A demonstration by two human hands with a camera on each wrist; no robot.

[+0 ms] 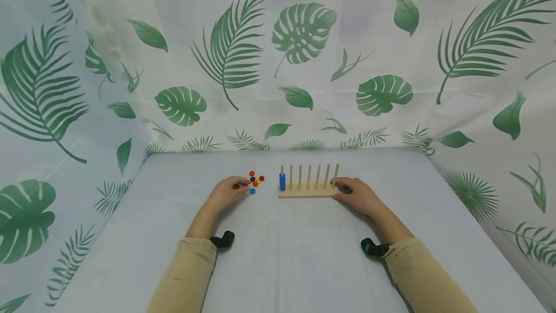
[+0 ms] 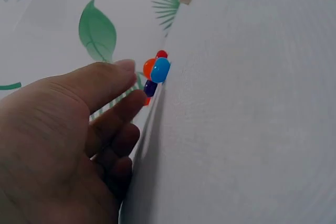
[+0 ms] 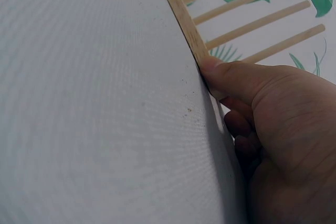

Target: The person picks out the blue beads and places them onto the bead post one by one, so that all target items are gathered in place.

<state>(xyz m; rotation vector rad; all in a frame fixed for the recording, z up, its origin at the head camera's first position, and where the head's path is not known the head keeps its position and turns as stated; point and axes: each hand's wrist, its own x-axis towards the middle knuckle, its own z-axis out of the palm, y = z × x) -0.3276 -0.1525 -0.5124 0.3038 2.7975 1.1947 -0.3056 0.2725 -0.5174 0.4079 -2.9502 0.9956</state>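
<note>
A wooden peg rack (image 1: 307, 192) with a row of upright pegs stands on the table. Its leftmost peg carries a stack of blue beads (image 1: 282, 182); the other pegs are bare. My right hand (image 1: 358, 194) pinches the rack's right end between thumb and fingers, as the right wrist view also shows. Left of the rack lies a small group of loose beads: a light blue bead (image 1: 253, 191), a red bead (image 1: 261, 178), a dark purple bead (image 2: 150, 88) and orange ones. My left hand (image 1: 228, 193) is just beside them, thumb and forefinger apart, with nothing between them.
A white cloth covers the table (image 1: 278, 255). Behind it and at both sides hangs a white curtain (image 1: 243, 124) printed with green leaves. Each wrist wears a black camera mount, the left mount (image 1: 223, 240) and the right mount (image 1: 373, 248).
</note>
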